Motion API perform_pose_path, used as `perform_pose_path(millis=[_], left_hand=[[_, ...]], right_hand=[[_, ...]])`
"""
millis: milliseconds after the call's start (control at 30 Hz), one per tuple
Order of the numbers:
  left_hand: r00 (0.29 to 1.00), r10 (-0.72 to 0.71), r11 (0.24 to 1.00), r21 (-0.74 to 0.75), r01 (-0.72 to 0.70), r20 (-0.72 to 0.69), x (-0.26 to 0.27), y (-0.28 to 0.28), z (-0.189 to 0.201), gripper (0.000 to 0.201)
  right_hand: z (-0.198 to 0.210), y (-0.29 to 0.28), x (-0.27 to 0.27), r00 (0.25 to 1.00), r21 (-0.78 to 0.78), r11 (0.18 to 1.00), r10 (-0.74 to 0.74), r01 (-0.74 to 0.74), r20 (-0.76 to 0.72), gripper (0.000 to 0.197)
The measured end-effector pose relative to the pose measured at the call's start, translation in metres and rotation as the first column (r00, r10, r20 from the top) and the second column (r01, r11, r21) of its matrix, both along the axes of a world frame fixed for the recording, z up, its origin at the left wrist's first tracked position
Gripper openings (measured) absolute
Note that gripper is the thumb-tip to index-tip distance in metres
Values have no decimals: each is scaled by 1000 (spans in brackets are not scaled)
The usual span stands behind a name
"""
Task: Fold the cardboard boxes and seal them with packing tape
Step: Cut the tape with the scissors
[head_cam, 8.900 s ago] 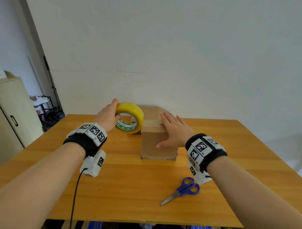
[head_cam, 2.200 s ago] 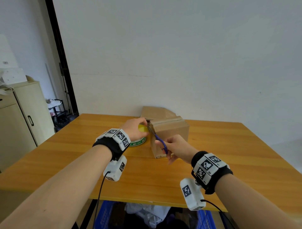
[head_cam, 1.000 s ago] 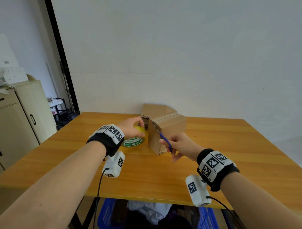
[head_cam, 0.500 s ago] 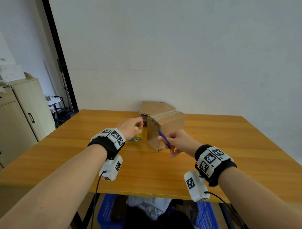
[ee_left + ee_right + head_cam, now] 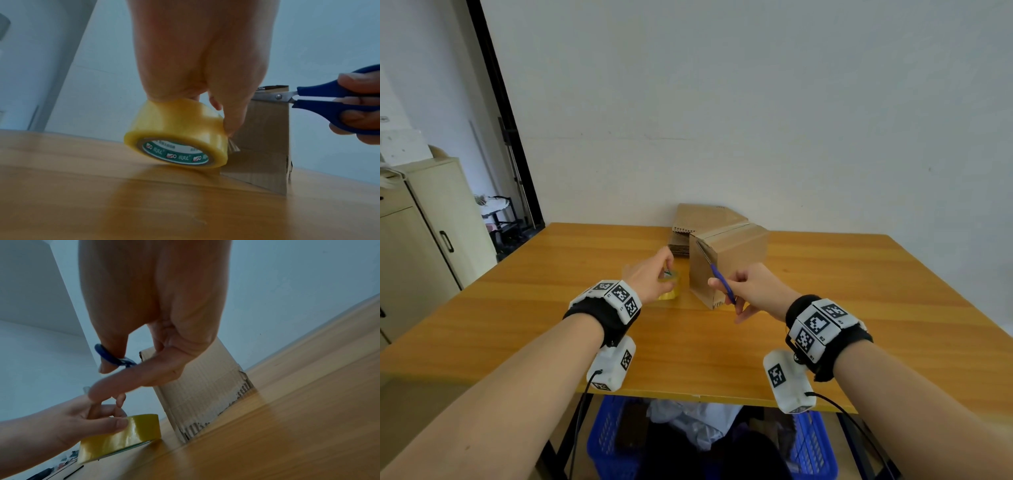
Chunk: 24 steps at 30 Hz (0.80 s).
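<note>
A folded brown cardboard box [image 5: 732, 262] [image 5: 265, 142] [image 5: 207, 389] stands on the wooden table [image 5: 859, 308]. My left hand [image 5: 652, 279] [image 5: 205, 84] [image 5: 82, 418] grips a yellow roll of packing tape [image 5: 671, 289] [image 5: 176, 138] [image 5: 123, 436], tilted with its edge on the table just left of the box. A short strip of tape runs from the roll to the box's side. My right hand [image 5: 750, 289] [image 5: 156, 353] holds blue-handled scissors [image 5: 717, 275] [image 5: 320, 100] [image 5: 109, 356], their blades shut and pointing at the box's upper left edge.
A stack of flat cardboard [image 5: 688, 233] lies behind the box near the wall. A blue basket [image 5: 613, 442] sits under the table's near edge. A beige cabinet [image 5: 424, 240] stands at the left.
The left hand has lowered the tape roll toward the table beside the box. The scissors stay at the box's upper left edge. Much earlier the scissors lay on the table.
</note>
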<state>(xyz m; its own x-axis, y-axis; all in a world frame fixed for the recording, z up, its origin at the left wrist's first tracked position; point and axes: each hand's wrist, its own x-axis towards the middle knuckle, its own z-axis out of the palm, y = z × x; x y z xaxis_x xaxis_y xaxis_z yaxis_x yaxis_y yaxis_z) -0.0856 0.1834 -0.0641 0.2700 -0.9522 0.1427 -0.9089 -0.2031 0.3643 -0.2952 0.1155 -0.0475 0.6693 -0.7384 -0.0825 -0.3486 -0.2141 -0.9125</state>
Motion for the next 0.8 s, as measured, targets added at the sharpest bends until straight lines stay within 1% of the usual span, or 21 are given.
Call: perform_pose_path(millis=[100,233,333,367,433,533,600,667,733,800], left_hand=[[998,27,999,36,-25,-50,4,0,-3,31],[991,-32,992,119,48,-132,10,0,-5,32],[987,-12,985,171,39,-161,13,0,-2,36],[984,8,987,159,21,-178,12,0,1,37],[980,15,997,73,-1,-198,11,-2,9,44],[972,-84,996,-52,74,-221,5,-9,24,55],[962,-158,986,-81,143,-223,2,-16,30,60],[957,-193,980,-85,178,-218,-1,-22,32,60],[957,-197,980,-79,184,-214,-4,-27,33,57],[960,-183,982,-85,168,-210,-7,-29,35,56]], right_hand=[[1,0,1,1000,-1,1000,-11,11,-24,49],[2,0,3,998,-12,1000,-12,11,-58,46],[4,-2,3,997,-19,1000,-16,15,-81,43],[4,-2,3,996,-21,1000,-13,11,-92,42],[6,-3,3,994,-24,1000,-10,8,-112,42],[7,-6,4,991,-28,1000,-6,2,-135,43],[7,-7,5,988,-18,1000,12,-15,-156,42],[8,-8,5,983,-7,1000,25,-27,-181,41],[10,-9,7,976,-15,999,43,-47,-213,40],[11,-11,7,959,-28,997,65,-76,-276,40]])
